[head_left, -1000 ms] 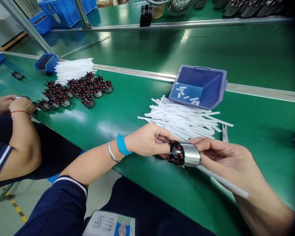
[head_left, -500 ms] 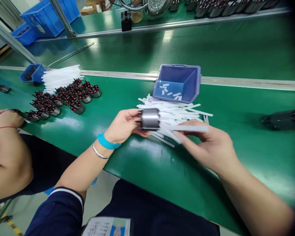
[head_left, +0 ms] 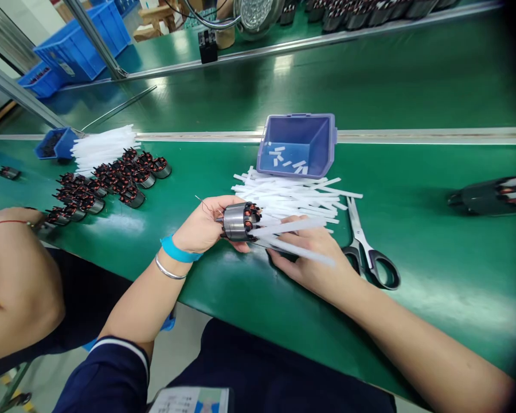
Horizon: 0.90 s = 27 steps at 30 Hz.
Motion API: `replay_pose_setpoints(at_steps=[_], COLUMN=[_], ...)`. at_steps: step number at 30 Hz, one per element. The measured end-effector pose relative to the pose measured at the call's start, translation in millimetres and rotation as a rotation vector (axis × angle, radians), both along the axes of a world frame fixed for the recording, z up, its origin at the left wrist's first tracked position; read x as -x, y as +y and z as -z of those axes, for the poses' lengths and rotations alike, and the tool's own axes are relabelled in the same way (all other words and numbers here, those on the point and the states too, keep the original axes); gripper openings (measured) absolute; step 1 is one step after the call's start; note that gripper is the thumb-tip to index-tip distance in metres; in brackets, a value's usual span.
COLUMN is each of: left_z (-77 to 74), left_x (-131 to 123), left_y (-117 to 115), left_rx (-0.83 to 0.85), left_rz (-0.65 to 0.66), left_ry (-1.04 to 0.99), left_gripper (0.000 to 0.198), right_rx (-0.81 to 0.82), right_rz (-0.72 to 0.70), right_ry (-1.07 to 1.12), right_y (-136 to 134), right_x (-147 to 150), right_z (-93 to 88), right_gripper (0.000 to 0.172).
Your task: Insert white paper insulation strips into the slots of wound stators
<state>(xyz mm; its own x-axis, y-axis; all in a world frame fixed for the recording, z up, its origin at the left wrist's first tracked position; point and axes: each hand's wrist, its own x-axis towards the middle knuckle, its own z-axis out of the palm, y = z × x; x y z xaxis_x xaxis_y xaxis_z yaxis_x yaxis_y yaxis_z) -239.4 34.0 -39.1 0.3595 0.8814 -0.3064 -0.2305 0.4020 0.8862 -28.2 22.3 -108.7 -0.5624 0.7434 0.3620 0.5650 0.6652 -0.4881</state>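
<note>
1. At the near-left edge of the worktop (head_left: 413, 172), a co-worker's hand (head_left: 8, 221) rested beside a batch (head_left: 107, 183) of wound stators. A bundle (head_left: 103, 146) of long white strips lay just behind them.
2. The left hand (head_left: 202, 226) was closed around a stator (head_left: 238, 221). It held the stator on its side near the middle of the near edge, with the wound end turned to the right.
3. The right hand (head_left: 313, 258) lay palm down just beside the stator, its fingers pinching a strip (head_left: 292, 226) whose tip met the stator's end. A second strip stuck out under the fingers. It could not be told whether the tip already sat in a slot.
4. Behind both hands, a pile (head_left: 288, 192) of cut strips lay against a bin (head_left: 316, 146) tipped on its side, with a few short offcuts inside.
5. Right of the pile lay scissors (head_left: 365, 246), blades together and untouched.
6. Near the right edge was a blurred dark piece (head_left: 490, 195) with white strips standing out of it.
7. The held stator looked barely begun, with only one strip at its end. The pile was still large, so most of the filling seemed left to do.
</note>
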Motion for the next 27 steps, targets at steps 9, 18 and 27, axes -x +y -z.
replay_pose_setpoints(at_steps=[9, 18, 27], left_z=[10.7, 16.7, 19.6], left_x=[-3.1, -11.6, -13.6], left_y=[-2.1, -1.3, -7.0], left_rx=[-0.014, 0.003, 0.032], left_rz=[0.202, 0.176, 0.169], left_ry=[0.052, 0.061, -0.041], left_gripper=[0.036, 0.037, 0.045], right_rx=[0.406, 0.662, 0.674], right_rz=[0.062, 0.065, 0.196], right_ry=[0.472, 0.520, 0.636], right_y=[2.8, 3.3, -3.8], right_x=[-30.3, -35.4, -14.4], right_z=[-49.8, -69.9, -58.7], right_gripper=[0.017, 0.027, 0.027])
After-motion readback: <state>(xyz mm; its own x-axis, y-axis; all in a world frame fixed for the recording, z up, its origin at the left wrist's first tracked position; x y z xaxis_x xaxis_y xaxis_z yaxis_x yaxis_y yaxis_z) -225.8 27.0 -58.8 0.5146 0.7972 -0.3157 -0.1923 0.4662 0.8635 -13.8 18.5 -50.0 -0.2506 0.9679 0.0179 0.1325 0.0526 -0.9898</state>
